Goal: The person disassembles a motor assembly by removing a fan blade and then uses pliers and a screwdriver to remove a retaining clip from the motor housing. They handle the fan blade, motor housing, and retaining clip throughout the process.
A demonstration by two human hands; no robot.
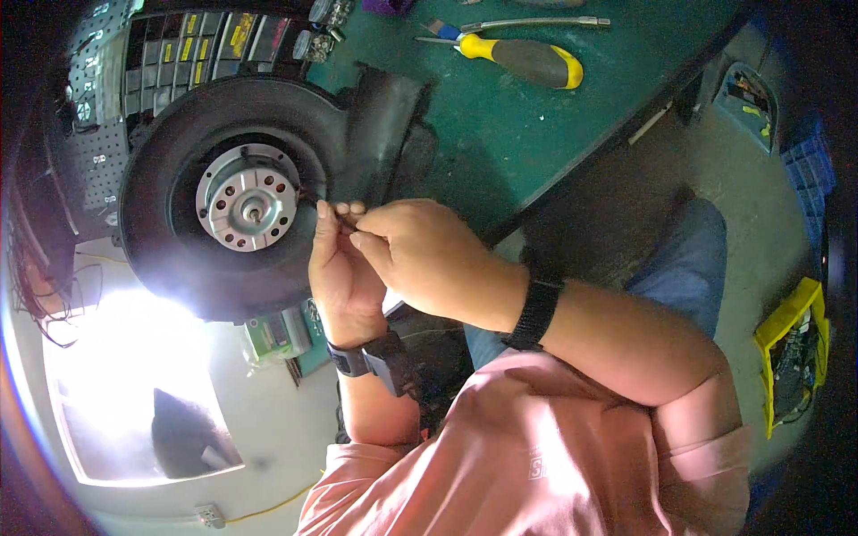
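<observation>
A round black blower housing (pixel 161 205) stands on the bench at the left, its outlet (pixel 384 116) toward the upper right. In its middle sits a silver motor (pixel 255 210) with a ring of holes and a central shaft. Beside the motor's right side, my two hands meet at the housing. My right hand (pixel 424 255) pinches a thin dark piece, possibly a wire, between thumb and forefinger. My left hand (pixel 347 281) is closed just beneath it, fingertips together; what they hold is too small to make out.
On the green bench (pixel 500 134) lie a yellow-and-grey screwdriver (pixel 527 62) and a metal rod (pixel 536 23). Behind the housing are small-parts drawers (pixel 197 49) and clear jars (pixel 313 45). A bright window (pixel 134 384) glares at lower left. A yellow bin (pixel 791 357) is at far right.
</observation>
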